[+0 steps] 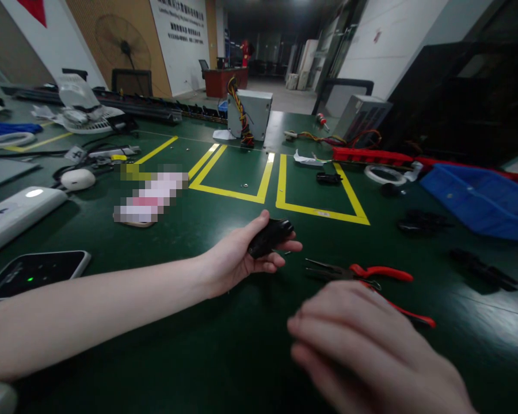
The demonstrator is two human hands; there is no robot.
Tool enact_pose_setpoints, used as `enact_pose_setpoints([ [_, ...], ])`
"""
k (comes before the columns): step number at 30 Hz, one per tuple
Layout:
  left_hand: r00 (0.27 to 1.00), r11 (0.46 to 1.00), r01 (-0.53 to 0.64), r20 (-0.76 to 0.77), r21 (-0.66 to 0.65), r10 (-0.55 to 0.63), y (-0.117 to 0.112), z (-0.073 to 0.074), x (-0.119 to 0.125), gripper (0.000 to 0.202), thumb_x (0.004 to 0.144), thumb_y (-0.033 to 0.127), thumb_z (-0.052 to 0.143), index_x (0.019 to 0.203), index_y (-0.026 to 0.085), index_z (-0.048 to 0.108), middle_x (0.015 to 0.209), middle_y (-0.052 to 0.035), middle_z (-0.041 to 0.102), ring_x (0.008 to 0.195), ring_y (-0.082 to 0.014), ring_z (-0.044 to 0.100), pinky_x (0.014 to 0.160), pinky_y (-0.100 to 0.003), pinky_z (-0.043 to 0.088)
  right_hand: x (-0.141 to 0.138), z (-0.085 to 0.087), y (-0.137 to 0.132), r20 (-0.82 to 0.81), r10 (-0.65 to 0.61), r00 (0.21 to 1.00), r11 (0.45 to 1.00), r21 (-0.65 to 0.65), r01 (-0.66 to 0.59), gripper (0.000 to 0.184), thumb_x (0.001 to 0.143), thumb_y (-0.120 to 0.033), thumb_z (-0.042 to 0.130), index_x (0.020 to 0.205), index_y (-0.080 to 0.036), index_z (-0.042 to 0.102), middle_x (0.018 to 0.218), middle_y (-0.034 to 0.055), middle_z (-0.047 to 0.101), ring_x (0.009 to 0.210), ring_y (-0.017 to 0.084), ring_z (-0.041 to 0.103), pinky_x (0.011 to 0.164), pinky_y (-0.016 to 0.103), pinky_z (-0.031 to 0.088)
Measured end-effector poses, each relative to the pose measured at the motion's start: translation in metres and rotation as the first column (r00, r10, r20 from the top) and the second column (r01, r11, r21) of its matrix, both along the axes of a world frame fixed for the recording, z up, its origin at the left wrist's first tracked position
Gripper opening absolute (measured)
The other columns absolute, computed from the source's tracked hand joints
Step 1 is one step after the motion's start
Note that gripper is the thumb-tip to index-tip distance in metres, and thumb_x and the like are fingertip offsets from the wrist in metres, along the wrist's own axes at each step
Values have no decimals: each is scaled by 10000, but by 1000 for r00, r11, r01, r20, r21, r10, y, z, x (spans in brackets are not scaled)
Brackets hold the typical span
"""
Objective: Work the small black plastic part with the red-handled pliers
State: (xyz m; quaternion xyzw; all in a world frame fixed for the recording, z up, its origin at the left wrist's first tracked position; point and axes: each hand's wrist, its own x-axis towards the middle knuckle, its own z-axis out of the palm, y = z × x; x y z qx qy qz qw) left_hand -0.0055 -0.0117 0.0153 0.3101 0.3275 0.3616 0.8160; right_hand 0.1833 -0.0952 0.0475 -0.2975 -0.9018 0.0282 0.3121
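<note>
My left hand (242,256) reaches across the green table and is closed around a small black plastic part (270,237), palm up, just above the table top. Red-handled pliers (371,282) lie on the table right of that hand. My right hand (371,351) is in the near foreground, blurred, back of the hand up, fingers together and pointing left; it partly covers the pliers' handles, and whether it holds anything is hidden.
Yellow tape boxes (267,178) mark the green table (224,345). A blue bin (479,198) and red tray (366,155) stand right, black parts (418,223) near them. Grey power supplies (250,112) stand at the back. White devices (17,213) and a phone (34,270) lie left.
</note>
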Motion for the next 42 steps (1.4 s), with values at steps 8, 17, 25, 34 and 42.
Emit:
enact_pose_setpoints([
  [8,971,945,-219,-36,243,234,26,-3,-14,428,995,441,412,1155,109,630,944,-90,669,580,-73,506,512,-177,424,40,-30,73,212,-237,948,946,-174,275,203,926,-272,508,1054,-236,662,1011,72,681,864,207,655,696,360,540],
  [17,883,556,185,-385,811,268,7,-3,-17,315,942,294,548,1224,161,593,1074,-60,659,901,-158,606,781,-266,477,-1,-16,99,547,-223,807,955,-43,293,184,901,-159,502,948,-182,678,945,75,694,786,203,658,660,335,526],
  [25,862,251,359,-423,899,280,-2,-6,-22,604,862,284,680,1397,188,417,1204,-96,637,1062,-206,639,901,-302,520,-16,-12,110,758,-69,649,977,-81,199,234,839,-98,584,1058,-141,656,1074,154,697,973,278,679,784,395,557],
  [34,830,129,455,-472,881,298,-7,-7,-21,623,876,295,650,1418,178,367,1166,-91,653,1043,-206,662,867,-300,533,-22,5,113,838,0,546,955,-161,247,113,827,-104,574,890,-172,638,1006,89,686,901,219,679,683,278,493],
  [42,758,114,570,-575,813,309,-6,-6,-18,592,896,340,614,1412,185,365,1129,-86,658,982,-214,670,820,-310,538,-24,12,120,790,28,613,925,-254,284,75,846,-220,598,880,-159,623,889,78,689,801,201,667,614,261,426],
])
